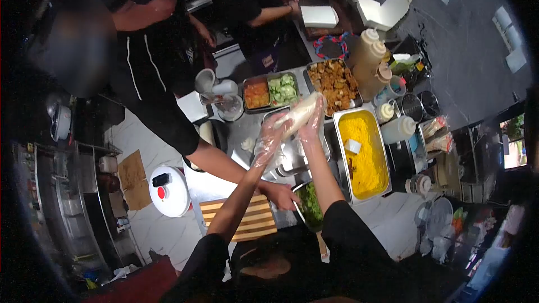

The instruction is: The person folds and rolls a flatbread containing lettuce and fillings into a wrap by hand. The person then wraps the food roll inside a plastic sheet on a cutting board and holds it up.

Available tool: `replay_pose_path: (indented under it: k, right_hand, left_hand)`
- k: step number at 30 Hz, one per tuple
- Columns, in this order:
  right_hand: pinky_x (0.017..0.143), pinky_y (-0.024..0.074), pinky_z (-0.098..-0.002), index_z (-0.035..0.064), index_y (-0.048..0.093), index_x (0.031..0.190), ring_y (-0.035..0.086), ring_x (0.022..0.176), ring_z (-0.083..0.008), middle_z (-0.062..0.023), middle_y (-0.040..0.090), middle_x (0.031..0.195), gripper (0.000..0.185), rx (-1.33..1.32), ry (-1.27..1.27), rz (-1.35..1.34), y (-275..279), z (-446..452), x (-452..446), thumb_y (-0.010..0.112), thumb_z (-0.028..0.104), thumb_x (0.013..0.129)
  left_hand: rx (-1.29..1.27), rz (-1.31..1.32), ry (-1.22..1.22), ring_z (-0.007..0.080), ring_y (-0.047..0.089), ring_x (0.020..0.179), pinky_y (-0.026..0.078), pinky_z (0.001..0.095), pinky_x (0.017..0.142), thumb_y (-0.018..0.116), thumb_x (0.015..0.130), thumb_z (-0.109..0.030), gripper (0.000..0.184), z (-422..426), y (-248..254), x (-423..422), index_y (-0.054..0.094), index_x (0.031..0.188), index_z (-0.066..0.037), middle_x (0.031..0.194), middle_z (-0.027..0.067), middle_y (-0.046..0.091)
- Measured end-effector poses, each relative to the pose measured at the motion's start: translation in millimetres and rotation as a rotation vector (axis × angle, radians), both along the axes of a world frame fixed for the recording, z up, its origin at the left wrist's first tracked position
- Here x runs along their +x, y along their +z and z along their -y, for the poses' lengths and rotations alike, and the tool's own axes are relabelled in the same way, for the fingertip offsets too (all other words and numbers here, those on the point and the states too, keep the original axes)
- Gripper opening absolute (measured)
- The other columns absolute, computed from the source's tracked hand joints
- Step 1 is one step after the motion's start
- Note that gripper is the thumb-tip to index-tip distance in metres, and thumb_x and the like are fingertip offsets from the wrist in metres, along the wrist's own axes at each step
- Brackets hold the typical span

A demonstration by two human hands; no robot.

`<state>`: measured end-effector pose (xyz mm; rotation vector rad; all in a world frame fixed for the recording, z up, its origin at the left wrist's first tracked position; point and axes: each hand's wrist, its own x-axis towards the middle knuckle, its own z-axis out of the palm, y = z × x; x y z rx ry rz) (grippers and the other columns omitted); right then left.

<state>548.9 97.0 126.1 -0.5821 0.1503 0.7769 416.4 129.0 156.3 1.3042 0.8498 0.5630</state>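
Both of my hands wear clear plastic gloves and hold a pale, long wrap [301, 113] above the metal counter. My left hand [270, 134] has its fingers round the lower left end. Around the upper right end is my right hand [313, 123]. The wrap is tilted, its right end higher in the view. Behind it stand a tray of diced tomato [256, 95] and cucumber [282, 90] and a tray of browned meat pieces [335, 85]. A deep tray of yellow rice [365, 157] lies to the right of my right hand.
A co-worker's hand [282, 195] reaches under my arms to a container of chopped greens [310, 205]. A striped cutting board [241, 219] lies near me. Sauce bottles [373, 59] stand at the right. Another person works behind the counter near a white takeout box [319, 17].
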Motion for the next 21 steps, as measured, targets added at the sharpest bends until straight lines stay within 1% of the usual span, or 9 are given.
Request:
replay_pose_path:
  k: [2,5,8,11,14,17,20,21]
  right_hand:
    - [0.073,0.0562,-0.0392,0.0145,0.049,0.120,0.061,0.085,-0.0246,-0.0101,0.057,0.100,0.058,0.016,0.017,-0.033,2,0,0,0.066,0.059,0.088]
    - [0.072,0.0563,-0.0399,0.0149,0.051,0.119,0.061,0.082,-0.0237,-0.0095,0.059,0.096,0.057,0.077,0.049,-0.067,-1,0,3,0.067,0.059,0.087]
    - [0.072,0.0562,-0.0399,0.0149,0.050,0.119,0.061,0.082,-0.0236,-0.0097,0.059,0.097,0.057,0.029,0.015,-0.061,0,-2,3,0.067,0.059,0.087]
    - [0.073,0.0560,-0.0400,0.0148,0.050,0.119,0.061,0.084,-0.0238,-0.0094,0.059,0.097,0.058,0.045,0.021,-0.056,-1,-1,2,0.066,0.060,0.087]
    - [0.076,0.0561,-0.0401,0.0081,0.050,0.120,0.061,0.084,-0.0247,-0.0104,0.058,0.099,0.060,-0.031,-0.031,0.015,1,2,1,0.064,0.058,0.089]
    - [0.077,0.0562,-0.0401,0.0074,0.050,0.121,0.061,0.085,-0.0246,-0.0109,0.059,0.099,0.062,-0.044,-0.046,0.008,6,2,-3,0.064,0.059,0.089]
    - [0.077,0.0562,-0.0395,0.0072,0.050,0.121,0.061,0.085,-0.0243,-0.0114,0.060,0.098,0.063,-0.008,-0.014,0.057,12,6,-4,0.063,0.060,0.089]
    - [0.077,0.0561,-0.0392,0.0070,0.050,0.122,0.061,0.084,-0.0242,-0.0114,0.060,0.097,0.064,0.001,0.034,0.024,12,8,-4,0.062,0.061,0.089]
  left_hand:
    - [0.071,-0.025,0.018,0.0143,0.063,0.095,0.051,0.0272,0.081,0.076,0.088,-0.025,0.042,-3,-13,2,0.065,0.120,0.001,0.109,0.0091,0.067]
    - [0.009,0.048,0.011,0.0141,0.062,0.095,0.051,0.0269,0.081,0.076,0.088,-0.025,0.043,0,0,1,0.064,0.120,0.001,0.108,0.0087,0.067]
    - [0.024,0.043,0.025,0.0144,0.064,0.093,0.052,0.0270,0.081,0.076,0.088,-0.026,0.042,-1,-5,3,0.065,0.120,-0.002,0.105,0.0085,0.069]
    - [0.024,0.055,0.022,0.0148,0.063,0.095,0.050,0.0267,0.082,0.077,0.087,-0.027,0.045,-1,-8,2,0.064,0.121,0.001,0.109,0.0093,0.067]
    - [-0.010,0.025,0.024,0.0151,0.063,0.096,0.050,0.0268,0.082,0.078,0.086,-0.029,0.047,1,-10,-2,0.065,0.121,0.001,0.109,0.0095,0.067]
    - [0.032,0.023,0.021,0.0154,0.063,0.092,0.051,0.0270,0.080,0.078,0.086,-0.030,0.047,2,-9,-4,0.065,0.120,0.000,0.106,0.0092,0.068]
    - [0.082,-0.034,0.018,0.0150,0.064,0.089,0.051,0.0274,0.078,0.077,0.086,-0.029,0.047,-1,-14,-1,0.065,0.121,-0.001,0.103,0.0089,0.069]
    - [-0.026,0.049,0.011,0.0143,0.064,0.087,0.052,0.0272,0.076,0.077,0.087,-0.028,0.046,2,-12,-3,0.064,0.122,-0.001,0.100,0.0089,0.069]
